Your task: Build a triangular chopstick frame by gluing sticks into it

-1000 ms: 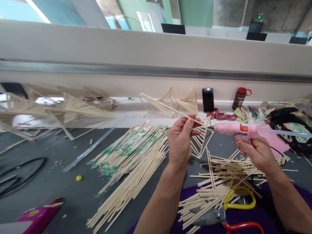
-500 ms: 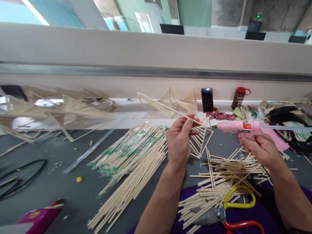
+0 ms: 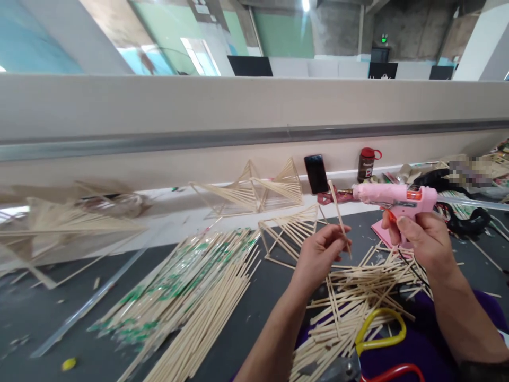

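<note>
My left hand (image 3: 324,252) pinches a thin wooden stick (image 3: 336,204), which stands nearly upright between thumb and fingers. To its right, my right hand (image 3: 423,239) is wrapped round the handle of a pink glue gun (image 3: 392,195), a clear glue stick jutting from its back. The gun's nozzle points left, close to the wooden stick's upper end; I cannot tell whether they touch. Behind my left hand lies a small stick frame (image 3: 292,228). A loose heap of short sticks (image 3: 366,281) spreads below both hands, with yellow-and-red-handled scissors (image 3: 360,347) on its near side.
Left of my arm lie long bare sticks (image 3: 210,323) and sticks in plastic wrappers (image 3: 175,281). A clear ruler (image 3: 93,294) lies further left. Larger stick structures (image 3: 254,188), a phone (image 3: 316,174) and a brown bottle (image 3: 366,165) stand along the wall.
The wooden stick in my left hand has turned from slanting sideways to nearly upright. My left hand has lowered and moved right, off the small frame. The view has shifted right and up.
</note>
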Demonstrator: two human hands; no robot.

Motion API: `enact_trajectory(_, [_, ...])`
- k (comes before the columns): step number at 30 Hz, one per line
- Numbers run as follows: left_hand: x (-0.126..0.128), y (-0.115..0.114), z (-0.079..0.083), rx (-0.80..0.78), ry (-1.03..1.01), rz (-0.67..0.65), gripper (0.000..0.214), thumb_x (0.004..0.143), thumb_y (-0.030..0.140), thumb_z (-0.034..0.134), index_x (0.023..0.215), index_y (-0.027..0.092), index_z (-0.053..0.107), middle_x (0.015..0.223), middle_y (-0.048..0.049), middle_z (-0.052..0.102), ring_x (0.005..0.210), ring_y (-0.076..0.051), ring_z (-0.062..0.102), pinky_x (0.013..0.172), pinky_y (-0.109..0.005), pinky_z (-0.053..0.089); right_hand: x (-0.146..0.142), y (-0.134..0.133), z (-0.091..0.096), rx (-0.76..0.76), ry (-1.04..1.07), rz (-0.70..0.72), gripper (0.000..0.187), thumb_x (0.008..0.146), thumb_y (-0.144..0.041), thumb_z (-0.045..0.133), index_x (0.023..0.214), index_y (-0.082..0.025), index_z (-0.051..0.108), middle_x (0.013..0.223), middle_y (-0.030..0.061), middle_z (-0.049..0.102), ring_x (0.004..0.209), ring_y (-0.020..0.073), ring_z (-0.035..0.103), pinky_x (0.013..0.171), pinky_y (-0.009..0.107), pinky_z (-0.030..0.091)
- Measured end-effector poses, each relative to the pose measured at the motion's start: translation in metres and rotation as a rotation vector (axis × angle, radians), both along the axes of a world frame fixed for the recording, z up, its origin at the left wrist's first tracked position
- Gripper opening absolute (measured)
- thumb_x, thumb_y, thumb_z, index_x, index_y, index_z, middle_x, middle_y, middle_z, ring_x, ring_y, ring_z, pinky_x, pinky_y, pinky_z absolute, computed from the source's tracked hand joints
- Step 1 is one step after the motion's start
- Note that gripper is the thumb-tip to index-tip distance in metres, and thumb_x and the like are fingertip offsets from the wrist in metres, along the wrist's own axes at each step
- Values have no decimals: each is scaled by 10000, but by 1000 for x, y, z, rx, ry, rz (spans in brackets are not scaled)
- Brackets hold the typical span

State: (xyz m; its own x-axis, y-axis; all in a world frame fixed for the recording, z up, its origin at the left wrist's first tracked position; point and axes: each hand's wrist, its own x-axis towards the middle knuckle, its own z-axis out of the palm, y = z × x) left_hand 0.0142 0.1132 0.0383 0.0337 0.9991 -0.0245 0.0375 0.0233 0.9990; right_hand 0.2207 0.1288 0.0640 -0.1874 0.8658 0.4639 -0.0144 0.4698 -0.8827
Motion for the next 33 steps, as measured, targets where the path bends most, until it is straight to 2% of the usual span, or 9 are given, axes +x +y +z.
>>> enact_trajectory(5, [0, 1, -3, 8, 40, -17, 258, 748, 281, 591, 967, 180, 683, 782, -31, 714, 689, -134, 646, 541, -211, 471, -1, 0, -1, 2, -22, -46, 231, 913, -381, 586, 877, -179, 692, 641, 4, 604, 566, 123, 520, 542, 267, 415])
enact_trajectory(9, [0, 0, -2, 5, 64, -18, 241, 744, 279, 587, 941, 182, 686, 772, -35, 711, 685, -137, 639, 538, -214, 471, -2, 1, -1, 29, -9, -91, 240, 906, -382, 596, 824, -175, 685, 653, 4, 628, 558, 113, 533, 543, 257, 424])
enact_trajectory(14, [0, 0, -2, 0, 96, -29, 255, 747, 283, 573, 950, 183, 692, 794, -41, 715, 708, -146, 646, 545, -219, 482, -3, 2, 0, 40, -64, -142, 293, 894, -387, 603, 700, -171, 638, 569, -11, 588, 535, 108, 527, 533, 251, 414])
enact_trajectory(18, [1, 0, -2, -3, 107, -31, 251, 746, 294, 581, 937, 180, 696, 769, -34, 708, 688, -140, 639, 542, -215, 479, -3, 2, -1, 56, -83, -191, 304, 891, -388, 608, 672, -177, 603, 548, -22, 573, 519, 104, 514, 532, 256, 406])
enact_trajectory(33, [1, -1, -2, 7, 122, -38, 235, 759, 295, 598, 947, 193, 696, 747, -35, 710, 684, -147, 643, 544, -221, 485, -3, 5, -4, 32, -121, -186, 332, 890, -402, 594, 635, -191, 565, 563, -15, 561, 535, 115, 506, 549, 279, 394])
